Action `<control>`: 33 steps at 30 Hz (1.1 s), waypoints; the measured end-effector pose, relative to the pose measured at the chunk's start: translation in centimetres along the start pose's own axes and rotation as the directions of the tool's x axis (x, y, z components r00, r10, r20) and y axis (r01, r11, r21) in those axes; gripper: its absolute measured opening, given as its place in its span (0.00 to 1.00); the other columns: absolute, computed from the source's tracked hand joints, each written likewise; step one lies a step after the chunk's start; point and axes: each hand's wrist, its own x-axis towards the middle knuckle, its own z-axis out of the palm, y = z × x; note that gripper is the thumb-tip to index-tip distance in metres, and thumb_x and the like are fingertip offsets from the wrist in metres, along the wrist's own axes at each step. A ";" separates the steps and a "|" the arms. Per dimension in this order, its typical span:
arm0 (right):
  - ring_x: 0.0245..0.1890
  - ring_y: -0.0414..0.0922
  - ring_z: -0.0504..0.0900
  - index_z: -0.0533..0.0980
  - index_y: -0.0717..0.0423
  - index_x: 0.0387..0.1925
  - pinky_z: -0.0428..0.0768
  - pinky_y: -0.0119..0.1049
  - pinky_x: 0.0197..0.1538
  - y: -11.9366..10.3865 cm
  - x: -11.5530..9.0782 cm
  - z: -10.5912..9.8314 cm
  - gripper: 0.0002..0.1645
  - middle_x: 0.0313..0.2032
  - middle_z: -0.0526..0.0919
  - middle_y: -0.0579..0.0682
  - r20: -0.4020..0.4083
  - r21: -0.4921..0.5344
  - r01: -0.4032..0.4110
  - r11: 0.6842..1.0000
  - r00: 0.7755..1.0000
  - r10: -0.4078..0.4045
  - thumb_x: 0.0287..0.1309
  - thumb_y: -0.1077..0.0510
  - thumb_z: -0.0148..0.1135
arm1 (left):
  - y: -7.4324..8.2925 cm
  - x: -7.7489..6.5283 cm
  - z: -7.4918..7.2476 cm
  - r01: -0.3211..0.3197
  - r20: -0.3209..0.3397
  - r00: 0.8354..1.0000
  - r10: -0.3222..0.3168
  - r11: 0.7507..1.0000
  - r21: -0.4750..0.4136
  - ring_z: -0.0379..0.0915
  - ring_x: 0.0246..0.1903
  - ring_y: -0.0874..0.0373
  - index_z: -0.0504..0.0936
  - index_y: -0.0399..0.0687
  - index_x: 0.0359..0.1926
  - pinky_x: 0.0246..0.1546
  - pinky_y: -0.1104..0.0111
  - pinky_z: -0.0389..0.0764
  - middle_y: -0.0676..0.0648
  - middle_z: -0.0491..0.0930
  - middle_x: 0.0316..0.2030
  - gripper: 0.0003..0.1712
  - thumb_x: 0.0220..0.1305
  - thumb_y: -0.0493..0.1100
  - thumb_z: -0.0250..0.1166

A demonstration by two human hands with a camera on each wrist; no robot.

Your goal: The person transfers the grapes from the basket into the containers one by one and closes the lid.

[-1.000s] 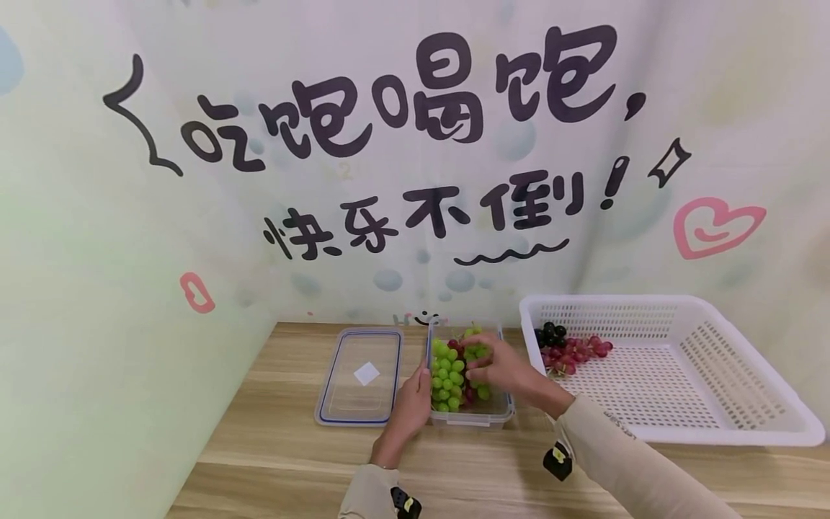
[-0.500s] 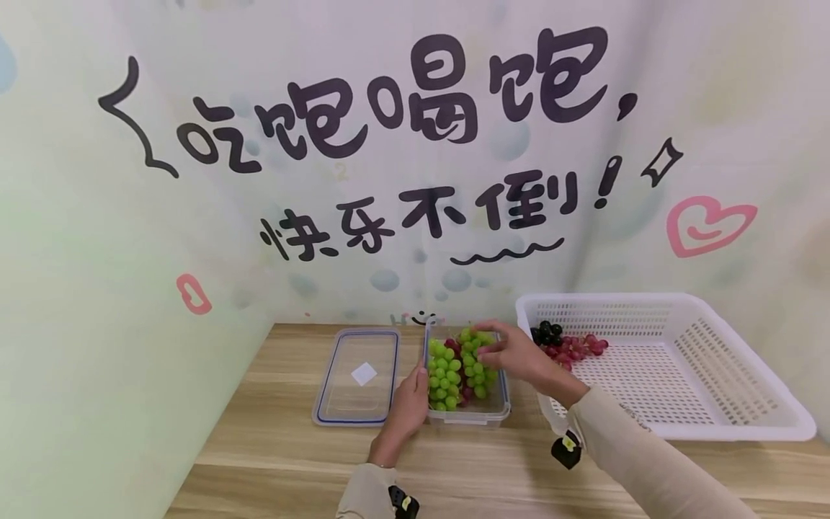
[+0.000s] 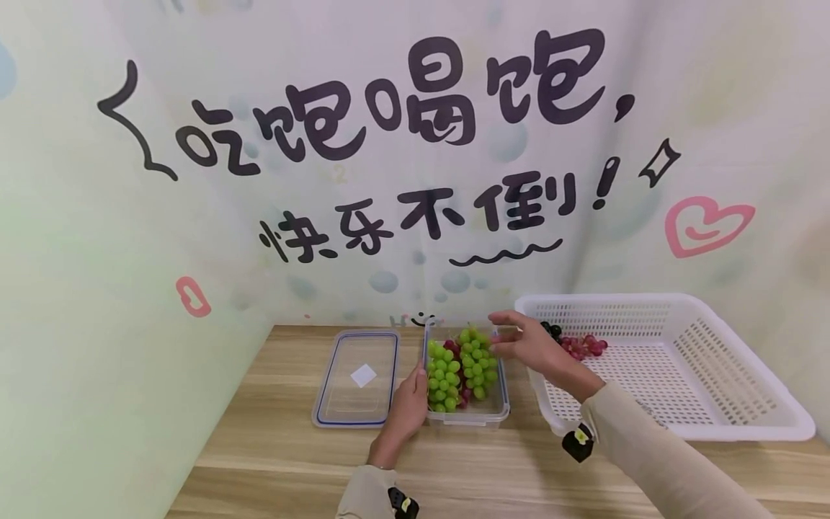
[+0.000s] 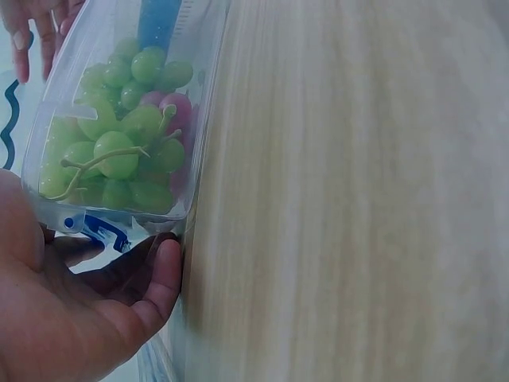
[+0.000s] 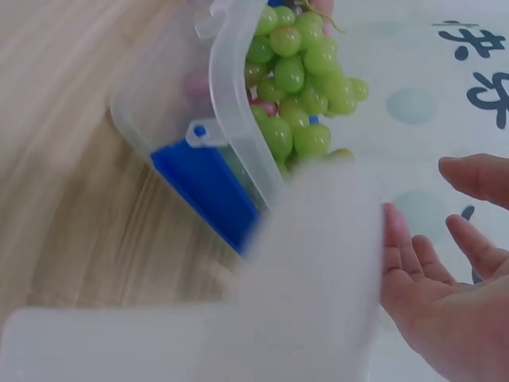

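Green grapes [image 3: 444, 378] r in the clear box [image 3: 468, 418] on the desk [image 3: 272, 468], btwn both hands. L hand [image 3: 408, 405] grips box's left side; R hand [image 3: 530, 347], fingers loosely spread, is near the right rim.

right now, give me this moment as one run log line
left hand: touching clear container; right hand: holding nothing, near container; green grapes: in container; lid: off, on table; white basket: red grapes, dark grapes
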 end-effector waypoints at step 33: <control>0.67 0.66 0.66 0.55 0.62 0.74 0.70 0.62 0.64 1.7 -0.8 -8.1 0.38 0.72 0.58 0.67 -0.120 -0.081 -0.067 0.995 0.991 0.057 0.67 0.60 0.58 | -0.2 0.1 0.1 -0.007 -0.009 1.000 0.007 1.000 -0.007 0.55 0.70 0.36 0.55 0.35 0.75 0.69 0.45 0.60 0.31 0.60 0.71 0.29 0.82 0.46 0.34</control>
